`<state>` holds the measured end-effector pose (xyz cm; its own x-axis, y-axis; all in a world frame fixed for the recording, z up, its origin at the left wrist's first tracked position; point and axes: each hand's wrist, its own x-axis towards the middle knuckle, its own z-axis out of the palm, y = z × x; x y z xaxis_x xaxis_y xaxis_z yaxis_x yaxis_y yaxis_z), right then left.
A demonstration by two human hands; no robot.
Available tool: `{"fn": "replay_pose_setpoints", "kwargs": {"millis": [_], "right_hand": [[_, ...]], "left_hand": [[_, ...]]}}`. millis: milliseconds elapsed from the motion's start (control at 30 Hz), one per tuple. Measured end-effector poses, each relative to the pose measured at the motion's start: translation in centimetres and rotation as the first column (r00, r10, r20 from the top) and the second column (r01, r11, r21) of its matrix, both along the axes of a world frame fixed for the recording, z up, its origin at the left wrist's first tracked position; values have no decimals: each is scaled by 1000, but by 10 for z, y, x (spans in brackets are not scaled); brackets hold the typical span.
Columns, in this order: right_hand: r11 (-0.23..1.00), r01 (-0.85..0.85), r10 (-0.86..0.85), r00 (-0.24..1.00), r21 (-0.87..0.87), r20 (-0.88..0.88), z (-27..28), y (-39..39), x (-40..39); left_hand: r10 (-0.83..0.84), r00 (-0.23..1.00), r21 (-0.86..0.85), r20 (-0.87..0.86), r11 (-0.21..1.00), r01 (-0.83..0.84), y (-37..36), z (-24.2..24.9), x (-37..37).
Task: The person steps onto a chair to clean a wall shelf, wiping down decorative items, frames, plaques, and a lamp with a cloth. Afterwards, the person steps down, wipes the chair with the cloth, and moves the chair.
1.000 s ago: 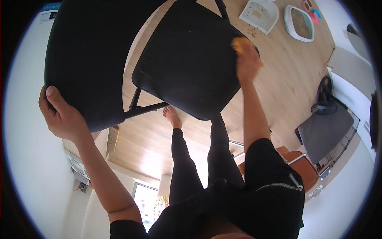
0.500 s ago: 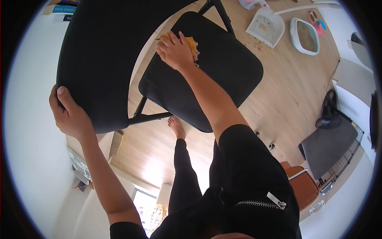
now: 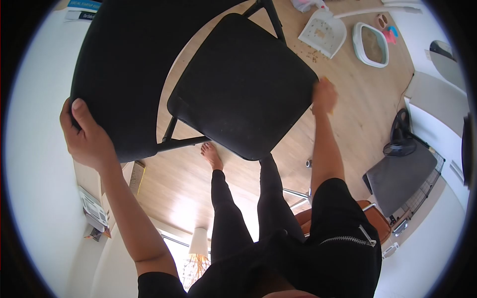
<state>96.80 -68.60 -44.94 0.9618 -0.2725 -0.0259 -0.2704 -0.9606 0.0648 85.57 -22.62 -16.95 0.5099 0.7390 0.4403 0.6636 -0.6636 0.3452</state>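
A black folding chair has its backrest [image 3: 119, 74] close to me at the upper left and its dark seat [image 3: 243, 89] beyond it. My left hand [image 3: 89, 134] grips the backrest's lower left edge, thumb on the near face and fingers wrapped round the side. At the seat's right edge is my right hand [image 3: 325, 96], closed and smeared by motion. Only a sliver of orange-yellow shows below its fingers; most of the yellow cloth is hidden by the hand. None of the cloth lies on the seat.
A white dustpan [image 3: 323, 35] with debris lies on the wooden floor, crumbs beside it. Near it stands a litter tray [image 3: 371, 44]. A black fan [image 3: 400, 134] and grey cushioned bench [image 3: 402, 179] are at the right. A brown chair [image 3: 375, 221] stands behind me.
My right hand has swept from the seat's far left part to its right edge, taking the yellow cloth off the seat surface. My left hand keeps its hold on the backrest.
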Motion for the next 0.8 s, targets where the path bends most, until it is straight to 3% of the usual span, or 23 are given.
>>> {"fn": "replay_pose_setpoints", "kwargs": {"millis": [33,67,100,133,200,233,267,300,367,433,567,633,700,767,800], "right_hand": [[990,144,-144,989,-5,18,-13,-28,-4],[992,124,-124,992,3,21,10,-10,1],[942,171,-184,983,289,17,34,5,6],[814,217,-247,969,539,-19,67,28,8],[734,-2,54,997,679,-55,111,107,14],[750,-304,292,949,588,119,87,127,24],[638,-570,454,821,517,345,84,157,30],[525,-715,531,699,461,479,60,182,43],[622,-753,658,652,216,376,28,222,40],[713,-700,642,675,41,363,5,244,35],[769,-638,577,716,33,394,2,280,22],[510,-855,857,515,92,36,22,312,14],[175,-958,970,208,229,126,16,334,-39],[106,-946,900,223,308,375,6,341,-94],[50,-923,896,211,383,391,11,333,-112]], "left_hand": [[12,1000,0,3,1000,-12,1,0,-1],[-1,1000,19,-4,1000,1,2,0,-2],[-18,1000,38,-17,999,19,4,-1,-2],[-21,1000,26,-10,999,21,3,-1,-3],[0,1000,-22,-8,1000,0,1,-1,-1],[18,1000,-65,-4,998,-18,0,0,-1],[30,999,-55,-10,998,-31,0,1,-2],[18,1000,-57,-5,998,-18,1,1,-2],[8,1000,-52,-8,999,-9,0,0,-3],[-14,1000,-20,13,1000,14,2,-2,-2],[1,999,-34,53,999,1,-4,-1,0],[-9,998,-21,54,1000,11,0,-3,0],[-9,999,-5,50,1000,10,1,-4,-4],[-48,997,-36,61,998,50,3,-4,-5],[-34,997,-6,70,999,35,5,-5,-4]]}}
